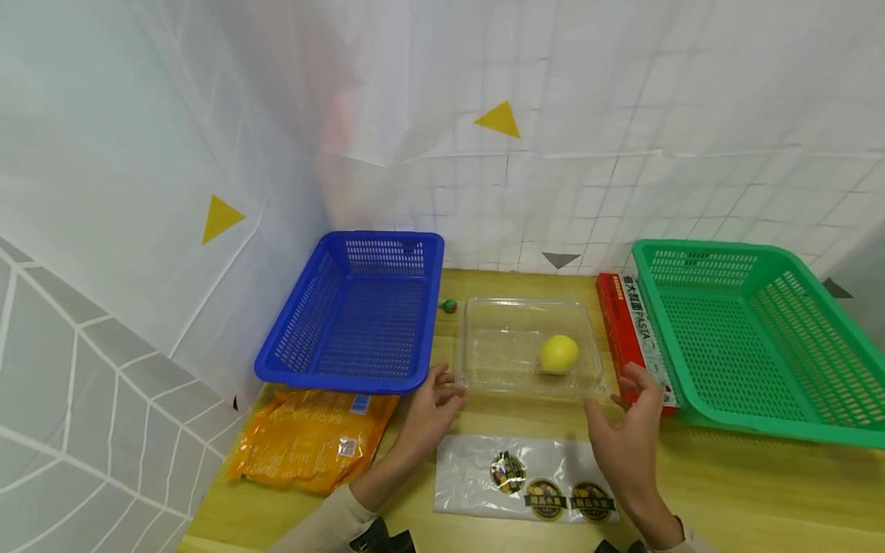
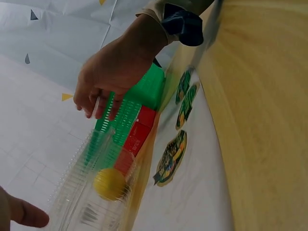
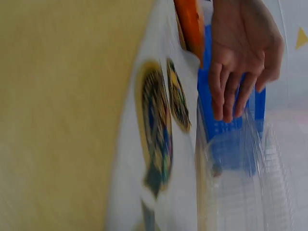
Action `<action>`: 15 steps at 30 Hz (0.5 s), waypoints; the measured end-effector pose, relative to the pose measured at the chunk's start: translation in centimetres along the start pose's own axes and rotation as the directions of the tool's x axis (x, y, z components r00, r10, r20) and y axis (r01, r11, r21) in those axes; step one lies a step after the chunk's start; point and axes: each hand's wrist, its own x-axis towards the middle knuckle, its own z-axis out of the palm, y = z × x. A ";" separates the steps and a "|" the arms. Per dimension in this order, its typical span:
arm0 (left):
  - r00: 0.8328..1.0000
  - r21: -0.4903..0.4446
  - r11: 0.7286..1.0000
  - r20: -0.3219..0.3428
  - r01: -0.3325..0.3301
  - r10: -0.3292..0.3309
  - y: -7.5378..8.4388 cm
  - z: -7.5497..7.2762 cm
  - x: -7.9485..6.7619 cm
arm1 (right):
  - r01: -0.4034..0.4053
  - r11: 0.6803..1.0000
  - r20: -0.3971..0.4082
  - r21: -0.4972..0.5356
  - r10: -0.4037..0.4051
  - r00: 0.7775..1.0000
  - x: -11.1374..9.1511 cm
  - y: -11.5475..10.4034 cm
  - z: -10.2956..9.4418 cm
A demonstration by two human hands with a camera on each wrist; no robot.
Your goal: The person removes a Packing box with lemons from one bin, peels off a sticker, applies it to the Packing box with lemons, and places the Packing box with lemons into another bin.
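A clear plastic box (image 1: 508,319) lies in the middle of the table with a yellow lemon (image 1: 558,355) inside, toward its right side. At the box's front left corner is my left hand (image 1: 430,415), its fingers relaxed and holding nothing; whether they touch the box is unclear. My right hand (image 1: 628,445) hovers by the front right corner, thumb and fingers spread apart with nothing between them. Across the box, the left wrist view shows the right hand (image 2: 113,67), and the right wrist view shows the left hand (image 3: 245,53) with fingers pointing down.
A blue basket (image 1: 349,382) stands left, partly over an orange packet (image 1: 314,442). To the right, a red pasta box (image 1: 624,330) lies beside a green basket (image 1: 760,422). A small green-and-red round item (image 1: 449,306) sits behind. Nearest me is a flat plastic bag (image 1: 470,472) with round fruit labels.
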 end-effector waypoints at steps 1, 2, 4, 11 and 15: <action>1.000 -0.009 1.000 -0.001 0.005 -0.005 0.1 -0.1 -0.3 | 0.077 0.997 -0.024 -0.003 -0.077 0.997 -0.4 -0.2 0.1; 1.000 -0.025 1.000 -0.002 0.012 -0.012 0.3 -0.2 -0.5 | 0.149 0.989 -0.044 -0.002 -0.149 0.988 -0.7 -0.3 0.2; 1.000 -0.050 0.999 0.003 0.021 -0.021 0.4 -0.3 -1.0 | 0.254 0.967 -0.051 -0.004 -0.254 0.966 -1.4 -0.5 0.4; 0.966 0.126 0.992 0.256 -0.010 -0.023 -0.5 -0.7 -2.2 | 0.356 0.934 0.330 -0.032 -0.326 0.886 -3.0 0.3 1.1; 0.921 0.274 0.953 0.390 -0.128 0.011 -1.4 -0.5 -2.5 | 0.349 0.934 0.572 -0.074 -0.247 0.782 -3.8 1.2 1.6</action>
